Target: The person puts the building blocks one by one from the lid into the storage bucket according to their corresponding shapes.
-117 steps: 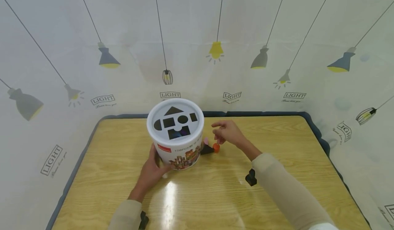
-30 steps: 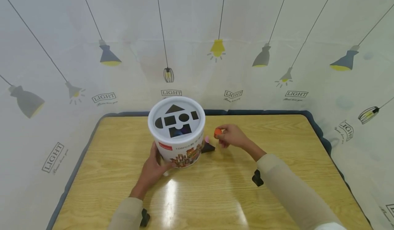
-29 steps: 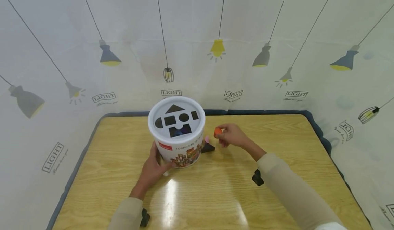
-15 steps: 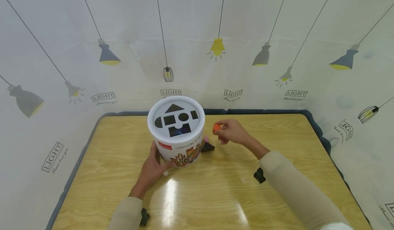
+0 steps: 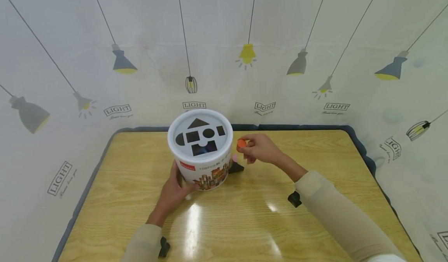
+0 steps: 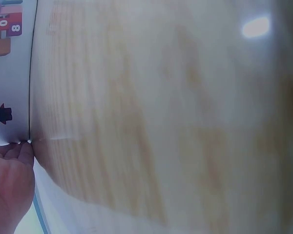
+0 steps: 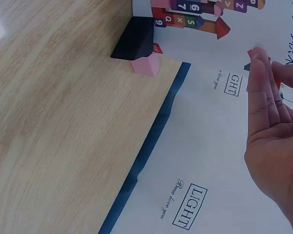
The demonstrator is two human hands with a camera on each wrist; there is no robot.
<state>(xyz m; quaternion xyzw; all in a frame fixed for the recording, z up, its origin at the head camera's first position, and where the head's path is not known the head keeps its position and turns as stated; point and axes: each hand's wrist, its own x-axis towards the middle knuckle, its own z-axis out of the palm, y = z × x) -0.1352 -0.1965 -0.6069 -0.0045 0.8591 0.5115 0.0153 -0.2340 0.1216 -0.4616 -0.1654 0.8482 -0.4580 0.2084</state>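
A white toy-block bucket (image 5: 209, 170) stands upright on the table, its lid (image 5: 182, 151) cut with several shaped holes. My left hand (image 5: 172, 192) holds the bucket's lower left side, thumb across the front; the left wrist view shows fingers at its base. Between thumb and fingers, my right hand (image 5: 261, 149) pinches a small orange block (image 5: 241, 145) in the air, just right of the bucket and below lid height. In the right wrist view, the fingers mostly hide that block. Beside the bucket's right foot lie a dark triangular block (image 7: 134, 39) and a pink block (image 7: 146, 66).
The wooden table (image 5: 224, 227) has a dark blue border (image 5: 280, 128) along its back edge. Behind it hangs a white backdrop (image 5: 217, 59) printed with lamps. Dark devices (image 5: 294, 199) sit at both wrists.
My right hand has picked the orange block up from beside the dark block, raised it and carried it left towards the bucket. The left hand and bucket have stayed put.
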